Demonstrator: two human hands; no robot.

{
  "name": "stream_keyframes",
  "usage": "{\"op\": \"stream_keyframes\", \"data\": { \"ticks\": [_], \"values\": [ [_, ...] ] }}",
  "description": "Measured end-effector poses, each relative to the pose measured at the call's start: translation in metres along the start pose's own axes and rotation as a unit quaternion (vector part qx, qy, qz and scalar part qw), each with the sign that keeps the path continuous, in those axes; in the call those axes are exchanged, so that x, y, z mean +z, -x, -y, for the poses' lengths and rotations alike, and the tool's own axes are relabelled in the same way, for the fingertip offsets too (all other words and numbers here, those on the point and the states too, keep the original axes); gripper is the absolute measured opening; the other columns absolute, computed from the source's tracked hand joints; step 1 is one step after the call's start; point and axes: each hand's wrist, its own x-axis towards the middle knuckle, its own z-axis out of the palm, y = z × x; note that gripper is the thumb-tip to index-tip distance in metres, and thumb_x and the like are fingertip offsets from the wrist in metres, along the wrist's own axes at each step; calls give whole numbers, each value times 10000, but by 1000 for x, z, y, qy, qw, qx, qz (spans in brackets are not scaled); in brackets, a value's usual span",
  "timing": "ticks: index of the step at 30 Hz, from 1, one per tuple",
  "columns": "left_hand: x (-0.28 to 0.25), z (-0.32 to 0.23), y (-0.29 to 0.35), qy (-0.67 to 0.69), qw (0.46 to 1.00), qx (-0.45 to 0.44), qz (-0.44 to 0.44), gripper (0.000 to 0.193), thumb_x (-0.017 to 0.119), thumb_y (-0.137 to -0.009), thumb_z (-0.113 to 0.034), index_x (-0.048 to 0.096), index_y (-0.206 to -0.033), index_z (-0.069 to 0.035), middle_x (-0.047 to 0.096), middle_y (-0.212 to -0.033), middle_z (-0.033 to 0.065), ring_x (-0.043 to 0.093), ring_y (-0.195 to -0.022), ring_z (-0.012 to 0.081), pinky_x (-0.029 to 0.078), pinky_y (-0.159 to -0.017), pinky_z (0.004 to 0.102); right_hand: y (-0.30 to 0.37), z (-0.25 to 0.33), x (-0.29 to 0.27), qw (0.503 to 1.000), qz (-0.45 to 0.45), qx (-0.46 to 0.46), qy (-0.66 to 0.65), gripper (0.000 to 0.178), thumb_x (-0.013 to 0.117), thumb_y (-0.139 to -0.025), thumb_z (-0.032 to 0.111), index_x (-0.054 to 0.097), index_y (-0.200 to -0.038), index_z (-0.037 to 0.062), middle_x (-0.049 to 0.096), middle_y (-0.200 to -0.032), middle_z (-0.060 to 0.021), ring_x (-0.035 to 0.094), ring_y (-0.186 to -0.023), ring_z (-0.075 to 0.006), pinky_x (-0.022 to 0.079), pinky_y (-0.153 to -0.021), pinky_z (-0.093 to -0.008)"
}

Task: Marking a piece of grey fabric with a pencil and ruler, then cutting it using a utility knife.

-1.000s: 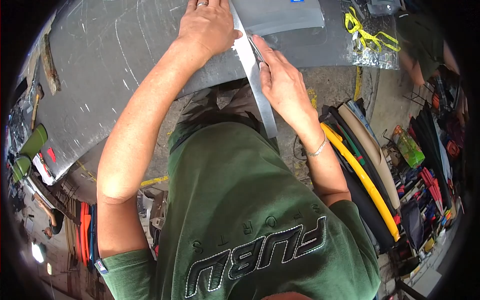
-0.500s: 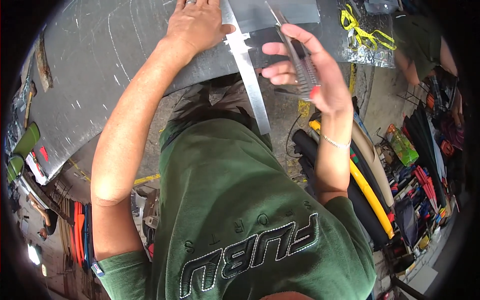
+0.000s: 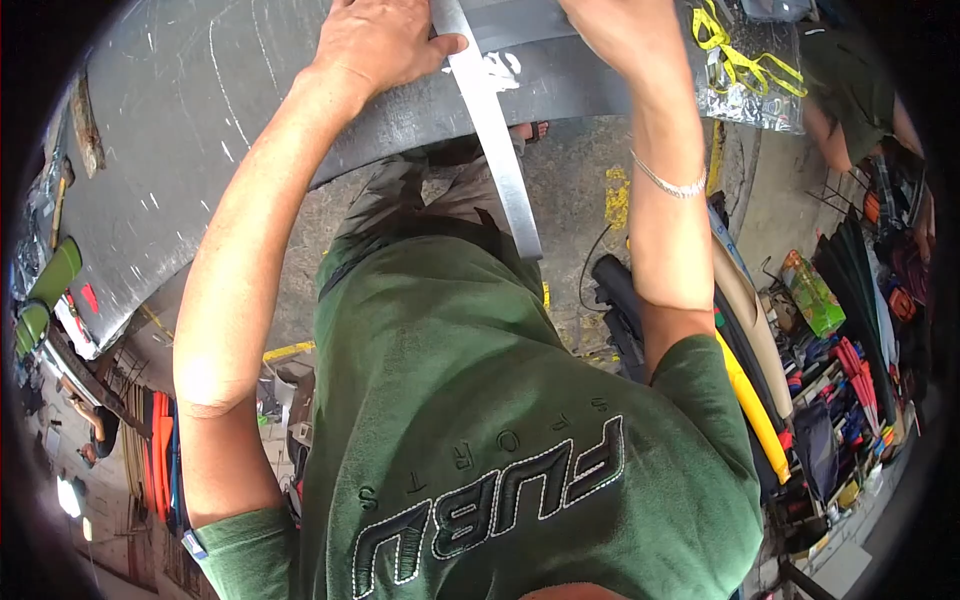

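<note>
A long metal straightedge [image 3: 490, 130] lies across the dark, scratched sheet [image 3: 190, 120] on the work surface, its near end jutting past the edge toward my shirt. My left hand [image 3: 385, 45] rests flat on the sheet just left of it, thumb stretched onto the metal; its fingertips run out of the picture at the top. My right hand [image 3: 630, 35] is over the sheet's far part, right of the straightedge. Its fingers lie beyond the upper border, so whatever they hold is hidden. White marks [image 3: 500, 70] show on the sheet beside the straightedge.
A yellow strap [image 3: 735, 55] lies on clear plastic [image 3: 760, 110] at the right. Rolled materials [image 3: 745, 390], one yellow, stand by my right arm, with cluttered goods [image 3: 840, 370] beyond. A wooden piece [image 3: 87, 130] lies far left. Other people are at both sides.
My right hand, which held a utility knife above the surface, has moved up and away until its fingers left the picture. My left hand has shifted slightly; the straightedge is almost unmoved.
</note>
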Motion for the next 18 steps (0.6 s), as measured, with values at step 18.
{"op": "stream_keyframes", "data": {
  "ticks": [18],
  "values": [
    [14,13,2,11,994,45,-95,577,672,-922,-583,672,-1190,-73,722,-1084,146,663,-1128,344,475,-1026,469,-41,-54,54,917,-125,373,-62,532,374,-1094,522,618,-1129,51,494,-623,-11,414,-412,-104,338,-365,-261]
  ]
}}
